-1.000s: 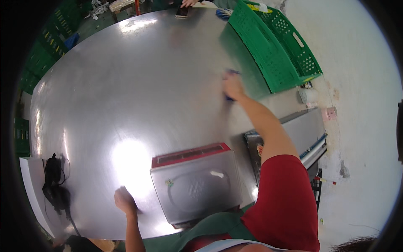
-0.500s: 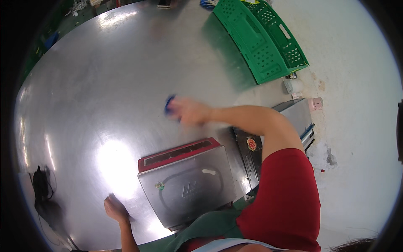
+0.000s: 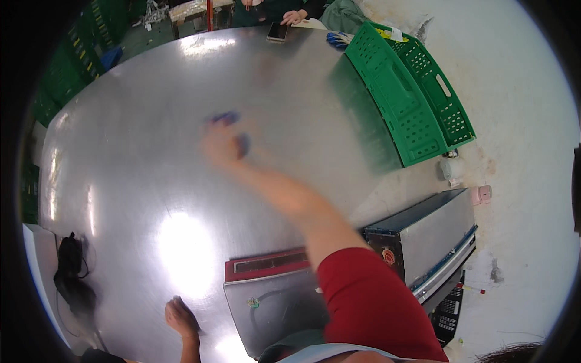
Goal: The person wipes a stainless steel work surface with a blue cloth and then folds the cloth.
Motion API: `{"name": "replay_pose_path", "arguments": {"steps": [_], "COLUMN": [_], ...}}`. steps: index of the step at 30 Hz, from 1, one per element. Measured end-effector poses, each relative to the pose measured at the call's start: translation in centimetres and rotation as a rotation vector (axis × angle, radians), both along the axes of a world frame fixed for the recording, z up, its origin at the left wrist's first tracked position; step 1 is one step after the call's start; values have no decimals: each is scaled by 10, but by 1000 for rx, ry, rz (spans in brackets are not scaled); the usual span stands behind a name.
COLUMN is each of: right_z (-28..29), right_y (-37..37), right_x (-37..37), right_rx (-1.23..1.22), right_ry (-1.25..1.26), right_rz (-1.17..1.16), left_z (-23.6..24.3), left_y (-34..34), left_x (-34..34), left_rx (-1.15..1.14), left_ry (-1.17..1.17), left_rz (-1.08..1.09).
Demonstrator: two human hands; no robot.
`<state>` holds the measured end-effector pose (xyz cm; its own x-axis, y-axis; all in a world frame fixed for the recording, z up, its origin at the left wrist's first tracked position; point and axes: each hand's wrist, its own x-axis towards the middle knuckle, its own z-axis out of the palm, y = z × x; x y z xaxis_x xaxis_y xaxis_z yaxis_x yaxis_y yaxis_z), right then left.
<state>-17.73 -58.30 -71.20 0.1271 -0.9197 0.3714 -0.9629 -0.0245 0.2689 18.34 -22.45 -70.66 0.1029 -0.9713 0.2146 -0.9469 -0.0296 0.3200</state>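
My right hand reaches far out over the shiny steel table and presses a blue cloth flat on its surface; the hand is blurred by motion. Down at the near edge, my left hand rests on the metal with the fingers curled, nothing visible in it. Between my arms sits a steel box with a red rim, close to my body.
A green plastic crate lies at the table's far right. A grey metal machine stands to the right. A black cable bundle lies at the left edge. Another person's hand and a phone are at the far edge.
My right hand has swept the blue cloth from the right side near the crate across to the table's middle left. My left hand stays at the near edge.
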Motion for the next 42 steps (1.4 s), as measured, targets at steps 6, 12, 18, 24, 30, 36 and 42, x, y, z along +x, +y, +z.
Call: {"name": "replay_pose_path", "arguments": {"steps": [6,12,18,24,30,36,42], "right_z": [-9,5,21,16,40,74,110], "right_y": [75,118,175,179,182,223,308], "right_x": [126,-300,-211,79,75,-247,-399], "right_rx": [168,108,235,355,462,670,1297], "right_ry": [-596,-75,6,-491,-572,-283,-336], "right_rz": [742,-409,-629,556,953,-106,-1032], "left_z": [-1,2,12,9,4,8,-1], "left_y": [1,-8,0,-3,3,-5,1], "left_x": [1,-15,-13,-13,3,-13,-7], "left_rx": [-29,-42,4,-6,20,-42,30], "left_ry": [-6,-3,-65,-16,-39,27,2], "left_rz": [-25,-71,-30,-43,18,-36,6]}}
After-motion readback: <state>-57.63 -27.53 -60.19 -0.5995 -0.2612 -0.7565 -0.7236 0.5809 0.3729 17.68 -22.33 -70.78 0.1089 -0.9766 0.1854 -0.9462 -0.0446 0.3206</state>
